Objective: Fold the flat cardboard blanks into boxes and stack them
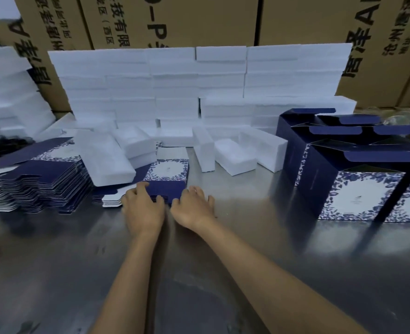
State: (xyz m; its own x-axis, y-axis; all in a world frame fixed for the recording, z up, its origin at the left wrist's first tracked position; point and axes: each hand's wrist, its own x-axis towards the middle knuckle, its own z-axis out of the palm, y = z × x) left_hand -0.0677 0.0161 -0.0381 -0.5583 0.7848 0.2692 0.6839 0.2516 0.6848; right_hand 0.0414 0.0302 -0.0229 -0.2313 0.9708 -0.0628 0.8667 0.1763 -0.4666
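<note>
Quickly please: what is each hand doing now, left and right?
Left hand: fingers curled over the near edge of the small blank stack, gripping it.
Right hand: open, fingers spread, at the stack's right corner.

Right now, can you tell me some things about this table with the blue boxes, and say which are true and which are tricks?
1. Both hands, left hand and right hand, are at the near edge of the small pile of flat blanks. True.
2. The folded boxes stand on the left side of the table. False: they stand on the right.
3. White foam blocks are stacked behind the blanks. True.
4. The folded boxes have red flowers. False: the pattern is blue and white.
5. The tall pile of blanks lies on the left. True.
</note>
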